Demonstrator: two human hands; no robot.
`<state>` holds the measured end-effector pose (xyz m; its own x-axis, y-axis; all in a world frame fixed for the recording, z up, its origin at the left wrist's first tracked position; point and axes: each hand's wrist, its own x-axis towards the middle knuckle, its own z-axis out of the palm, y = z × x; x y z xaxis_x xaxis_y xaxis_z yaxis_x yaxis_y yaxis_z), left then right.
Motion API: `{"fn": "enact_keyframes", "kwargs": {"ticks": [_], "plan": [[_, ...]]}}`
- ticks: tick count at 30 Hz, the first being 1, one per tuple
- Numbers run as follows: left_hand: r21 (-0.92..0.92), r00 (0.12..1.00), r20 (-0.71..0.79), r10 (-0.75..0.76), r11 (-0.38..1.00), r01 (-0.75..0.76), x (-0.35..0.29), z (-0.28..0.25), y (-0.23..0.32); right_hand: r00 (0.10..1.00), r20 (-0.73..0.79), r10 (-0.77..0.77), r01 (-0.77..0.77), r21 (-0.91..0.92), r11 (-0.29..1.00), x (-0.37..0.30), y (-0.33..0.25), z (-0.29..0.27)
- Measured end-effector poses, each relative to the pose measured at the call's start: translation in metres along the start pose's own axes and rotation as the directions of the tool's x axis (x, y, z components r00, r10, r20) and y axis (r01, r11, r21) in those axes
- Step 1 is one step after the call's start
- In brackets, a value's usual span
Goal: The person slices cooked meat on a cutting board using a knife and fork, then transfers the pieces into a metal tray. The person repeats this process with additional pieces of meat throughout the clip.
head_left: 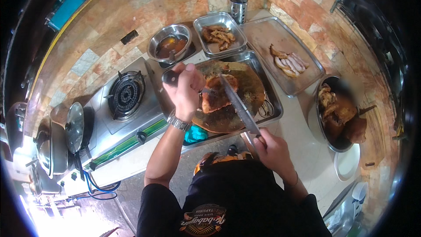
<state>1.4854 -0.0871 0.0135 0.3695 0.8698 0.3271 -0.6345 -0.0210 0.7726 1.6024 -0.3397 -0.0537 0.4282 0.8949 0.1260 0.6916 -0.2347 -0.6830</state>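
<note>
My left hand point(188, 85) is closed around the dark handle of what looks like a carving fork point(208, 91). Its metal end meets a browned, roasted slab of meat point(215, 102); how deep it goes I cannot tell. My right hand point(272, 150) grips a long knife point(242, 110), whose blade slants up and left with its tip over the meat's right part. Beneath the meat is a round, worn chopping board point(250, 79), set in a metal tray point(276, 101). A bunched teal cloth point(195, 134) lies by the tray's near left corner, beside my left wrist.
Sliced meat point(289, 62) rests on a flat tray point(302, 83) at far right. Behind the board are a pan of fried pieces point(219, 37), a bowl of brown liquid point(170, 46) and a knife holder point(238, 11). Right stands a meat pot point(337, 116); left, a gas stove point(125, 96).
</note>
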Motion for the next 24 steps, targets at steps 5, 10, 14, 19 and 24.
{"fn": "enact_keyframes", "kwargs": {"ticks": [5,10,14,19,24], "plan": [[0.133,0.993,0.066,0.102,0.985,-0.11,0.004,0.004,0.01,0.998,-0.02,0.053,-0.055,-0.094,0.994,0.005,0.008,0.022],[0.142,0.994,0.014,0.106,0.984,-0.107,0.009,0.011,-0.019,0.99,-0.142,0.003,-0.004,-0.006,1.0,0.013,0.0,0.032],[0.181,0.995,0.016,0.094,0.979,-0.095,0.005,0.016,-0.031,0.989,-0.139,0.052,-0.052,0.004,0.999,0.028,-0.024,0.032],[0.241,0.994,0.024,0.107,0.964,-0.109,0.004,0.012,-0.043,0.986,-0.067,0.154,-0.159,-0.075,0.984,0.048,-0.041,0.045],[0.181,0.997,0.059,-0.055,0.982,0.044,0.018,0.001,-0.061,0.978,-0.11,0.178,-0.187,-0.083,0.979,0.065,-0.043,0.058]]}}
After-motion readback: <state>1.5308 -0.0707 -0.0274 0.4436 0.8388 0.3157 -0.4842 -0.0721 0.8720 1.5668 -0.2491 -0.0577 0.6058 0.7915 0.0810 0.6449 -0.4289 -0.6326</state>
